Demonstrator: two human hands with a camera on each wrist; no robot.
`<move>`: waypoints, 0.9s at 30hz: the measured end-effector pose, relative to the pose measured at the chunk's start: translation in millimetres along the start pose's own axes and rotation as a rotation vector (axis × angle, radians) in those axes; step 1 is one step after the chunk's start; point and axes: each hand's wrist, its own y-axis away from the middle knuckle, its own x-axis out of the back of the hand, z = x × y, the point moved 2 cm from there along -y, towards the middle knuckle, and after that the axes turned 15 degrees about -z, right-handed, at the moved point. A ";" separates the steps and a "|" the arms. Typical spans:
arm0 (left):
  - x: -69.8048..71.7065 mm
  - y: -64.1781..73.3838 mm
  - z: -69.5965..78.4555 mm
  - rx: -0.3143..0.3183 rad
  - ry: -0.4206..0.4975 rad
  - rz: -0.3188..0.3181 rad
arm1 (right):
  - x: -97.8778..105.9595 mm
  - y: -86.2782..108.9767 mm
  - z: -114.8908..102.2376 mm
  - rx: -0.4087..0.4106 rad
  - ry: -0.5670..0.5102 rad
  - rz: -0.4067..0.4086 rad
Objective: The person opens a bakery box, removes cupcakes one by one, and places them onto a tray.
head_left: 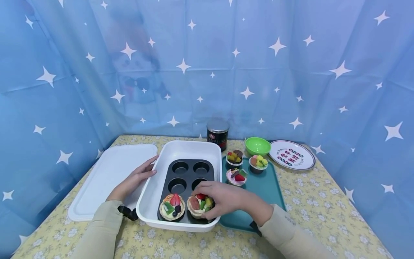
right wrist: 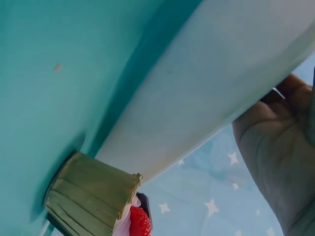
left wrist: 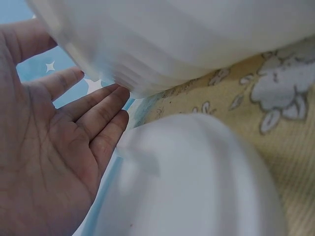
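A white plastic bin (head_left: 147,201) holds a dark muffin tin (head_left: 188,174). In the tin's front left cup sits a cupcake (head_left: 172,207) topped with strawberry, green fruit and dark berries. My right hand (head_left: 223,198) grips a second fruit-topped cupcake (head_left: 198,205) at the front right cup; in the right wrist view the bin wall hides the fingertips and cupcake. With fairly straight fingers, my left hand (head_left: 138,176) touches the bin's left side. The left wrist view shows that hand's open palm (left wrist: 49,142), fingertips against the outer wall.
To the right, a teal tray (head_left: 265,201) carries a pink cupcake (head_left: 236,177), a chocolate-topped cupcake (head_left: 234,158) and a yellow-fruit cupcake (head_left: 258,164). Behind stand an espresso can (head_left: 217,135), a green bowl (head_left: 257,146) and a patterned plate (head_left: 292,155). A white lid (head_left: 106,180) lies left.
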 end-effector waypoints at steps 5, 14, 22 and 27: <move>-0.2 -0.8 -0.2 -0.018 -0.003 -0.006 | 9.6 6.6 -3.6 0.001 0.004 0.043; 0.2 0.6 0.1 0.001 0.004 -0.002 | 24.5 16.3 -2.6 -0.053 0.007 0.082; 4.1 -1.9 0.8 -0.028 0.004 -0.024 | 36.5 31.2 0.2 -0.078 0.023 0.125; 6.2 -3.4 2.7 -0.028 0.016 -0.040 | 43.3 46.9 4.4 -0.089 0.035 0.152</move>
